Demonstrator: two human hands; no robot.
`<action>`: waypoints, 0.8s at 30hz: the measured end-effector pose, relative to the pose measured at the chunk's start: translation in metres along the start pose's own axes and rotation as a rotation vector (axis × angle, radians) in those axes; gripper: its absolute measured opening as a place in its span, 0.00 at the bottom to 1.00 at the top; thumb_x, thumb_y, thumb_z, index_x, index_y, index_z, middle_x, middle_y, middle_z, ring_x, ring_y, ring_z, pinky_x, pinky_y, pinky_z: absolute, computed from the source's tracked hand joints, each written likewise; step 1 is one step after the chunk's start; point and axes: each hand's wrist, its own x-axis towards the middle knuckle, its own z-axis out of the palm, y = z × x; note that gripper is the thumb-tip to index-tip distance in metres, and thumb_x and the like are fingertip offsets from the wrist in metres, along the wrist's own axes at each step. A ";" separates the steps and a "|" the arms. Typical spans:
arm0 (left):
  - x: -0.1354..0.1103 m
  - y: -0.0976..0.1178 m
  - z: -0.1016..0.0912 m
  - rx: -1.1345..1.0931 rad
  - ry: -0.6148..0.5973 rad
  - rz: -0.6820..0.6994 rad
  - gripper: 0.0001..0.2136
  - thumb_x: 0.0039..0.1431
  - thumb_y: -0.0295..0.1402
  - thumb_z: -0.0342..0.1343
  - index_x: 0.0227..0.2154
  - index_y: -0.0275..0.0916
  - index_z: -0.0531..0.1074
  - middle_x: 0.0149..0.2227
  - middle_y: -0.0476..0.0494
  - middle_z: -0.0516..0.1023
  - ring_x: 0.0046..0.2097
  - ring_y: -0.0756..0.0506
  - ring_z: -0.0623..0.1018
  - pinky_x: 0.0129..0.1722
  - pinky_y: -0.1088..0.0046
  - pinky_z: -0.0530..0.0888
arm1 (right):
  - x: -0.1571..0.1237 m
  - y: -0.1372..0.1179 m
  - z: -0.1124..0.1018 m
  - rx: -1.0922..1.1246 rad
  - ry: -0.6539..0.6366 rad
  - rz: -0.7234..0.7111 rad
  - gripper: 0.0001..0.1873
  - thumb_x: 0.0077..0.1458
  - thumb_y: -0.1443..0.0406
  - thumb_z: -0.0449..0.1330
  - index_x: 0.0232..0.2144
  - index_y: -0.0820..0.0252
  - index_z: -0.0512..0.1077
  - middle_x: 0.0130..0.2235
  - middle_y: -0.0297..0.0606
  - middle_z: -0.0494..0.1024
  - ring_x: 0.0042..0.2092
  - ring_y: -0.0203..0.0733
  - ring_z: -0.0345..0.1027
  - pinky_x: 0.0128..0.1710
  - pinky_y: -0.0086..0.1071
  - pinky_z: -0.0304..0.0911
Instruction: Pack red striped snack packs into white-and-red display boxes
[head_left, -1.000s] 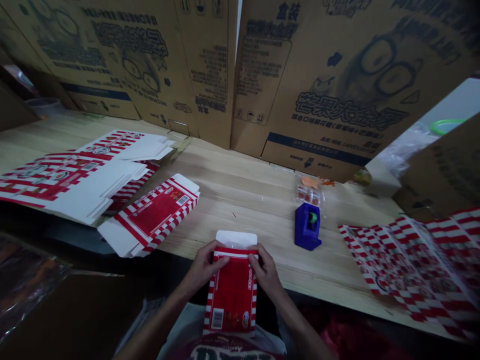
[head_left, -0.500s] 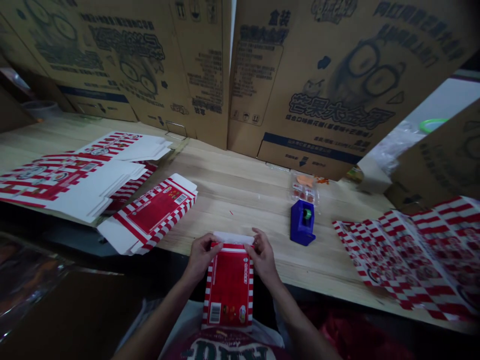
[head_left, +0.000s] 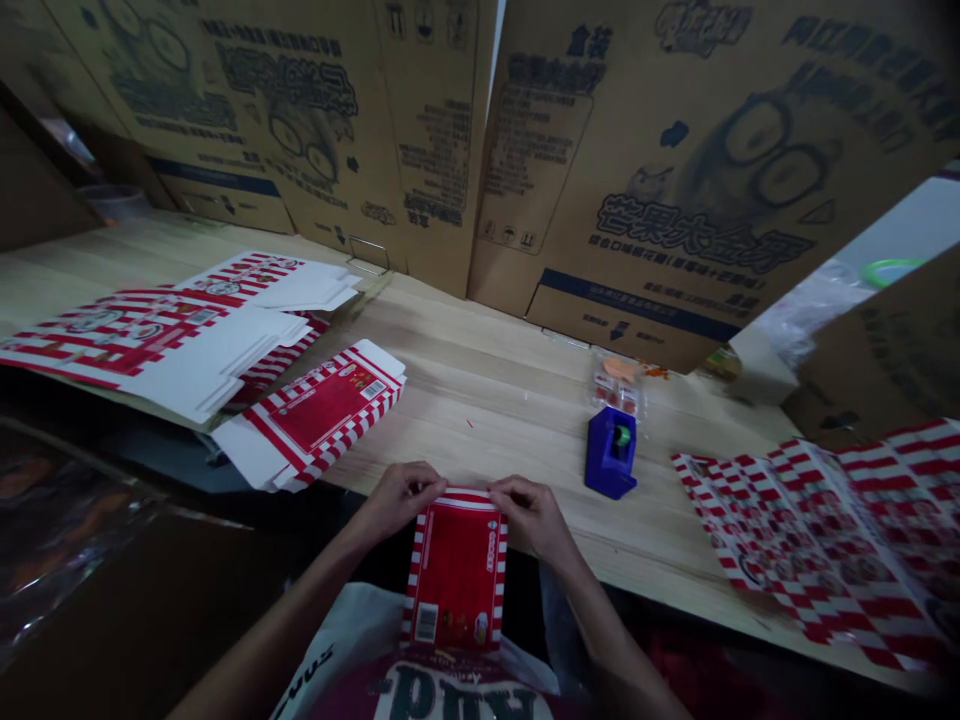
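I hold a red-and-white striped carton [head_left: 455, 567] upright against my lap, at the near edge of the wooden table [head_left: 495, 390]. My left hand [head_left: 396, 494] grips its top left corner and my right hand [head_left: 531, 512] grips its top right corner, fingers pressed over the closed top end. The carton's white flap is folded down and no longer shows. A barcode sits at the carton's lower left.
Flat striped carton blanks [head_left: 157, 335] lie stacked at the left, with one loose stack [head_left: 315, 415] nearer me. A blue tape dispenser [head_left: 611, 455] and a small clear packet [head_left: 619, 385] stand at centre right. Striped sheets [head_left: 825, 530] cover the right. Big cardboard boxes [head_left: 660, 170] wall off the back.
The white top flap, which stood open a second ago, has been folded down into the carton. Both hands have moved onto the top edge.
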 end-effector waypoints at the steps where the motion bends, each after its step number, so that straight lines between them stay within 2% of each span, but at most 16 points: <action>1: 0.001 0.002 -0.002 0.054 0.002 0.001 0.12 0.59 0.37 0.53 0.29 0.36 0.79 0.31 0.42 0.80 0.33 0.46 0.76 0.34 0.73 0.70 | 0.002 -0.002 -0.002 -0.044 -0.017 -0.013 0.10 0.55 0.59 0.61 0.29 0.58 0.78 0.31 0.38 0.80 0.33 0.42 0.72 0.33 0.31 0.65; 3: 0.003 0.003 -0.005 0.152 -0.001 0.010 0.09 0.56 0.35 0.56 0.32 0.37 0.80 0.32 0.42 0.81 0.33 0.46 0.77 0.35 0.73 0.69 | 0.006 -0.008 -0.005 -0.139 -0.044 -0.048 0.07 0.53 0.62 0.62 0.31 0.57 0.79 0.32 0.37 0.81 0.33 0.41 0.73 0.33 0.32 0.65; 6: 0.010 0.002 -0.012 0.170 -0.051 0.013 0.09 0.55 0.33 0.55 0.29 0.37 0.80 0.27 0.45 0.80 0.28 0.48 0.74 0.30 0.76 0.67 | 0.013 -0.016 -0.009 -0.207 -0.062 -0.049 0.06 0.52 0.64 0.62 0.33 0.56 0.78 0.30 0.36 0.80 0.30 0.41 0.72 0.31 0.31 0.63; 9: 0.020 -0.003 -0.018 0.086 -0.094 0.001 0.10 0.54 0.34 0.55 0.26 0.36 0.79 0.21 0.48 0.76 0.23 0.51 0.69 0.24 0.78 0.62 | 0.022 -0.020 -0.011 -0.169 -0.078 -0.011 0.04 0.51 0.65 0.61 0.30 0.58 0.76 0.26 0.34 0.78 0.27 0.38 0.69 0.27 0.28 0.61; 12: 0.026 -0.005 -0.021 0.041 -0.123 0.009 0.10 0.54 0.35 0.56 0.25 0.35 0.78 0.20 0.49 0.74 0.23 0.51 0.68 0.23 0.79 0.61 | 0.029 -0.022 -0.012 -0.113 -0.100 0.009 0.03 0.49 0.67 0.61 0.25 0.59 0.74 0.24 0.32 0.75 0.26 0.36 0.67 0.25 0.26 0.59; 15: 0.026 -0.003 -0.021 0.058 -0.135 0.027 0.11 0.55 0.34 0.54 0.24 0.34 0.76 0.22 0.48 0.75 0.25 0.51 0.70 0.25 0.78 0.62 | 0.027 -0.020 -0.009 -0.039 -0.082 0.010 0.06 0.50 0.67 0.60 0.22 0.59 0.73 0.23 0.31 0.74 0.26 0.36 0.66 0.25 0.27 0.60; 20: 0.011 0.000 -0.019 0.159 -0.100 0.112 0.12 0.61 0.35 0.51 0.29 0.35 0.77 0.29 0.45 0.79 0.31 0.48 0.75 0.31 0.76 0.67 | 0.007 -0.013 0.001 0.141 -0.009 0.016 0.07 0.52 0.60 0.63 0.31 0.57 0.76 0.33 0.36 0.79 0.34 0.41 0.72 0.33 0.30 0.65; 24: -0.001 -0.011 -0.005 0.241 0.012 0.189 0.08 0.60 0.34 0.54 0.33 0.37 0.76 0.33 0.43 0.80 0.35 0.47 0.77 0.37 0.74 0.69 | -0.005 -0.004 0.011 0.171 0.106 -0.013 0.05 0.51 0.62 0.64 0.29 0.57 0.76 0.38 0.39 0.79 0.41 0.44 0.73 0.38 0.32 0.65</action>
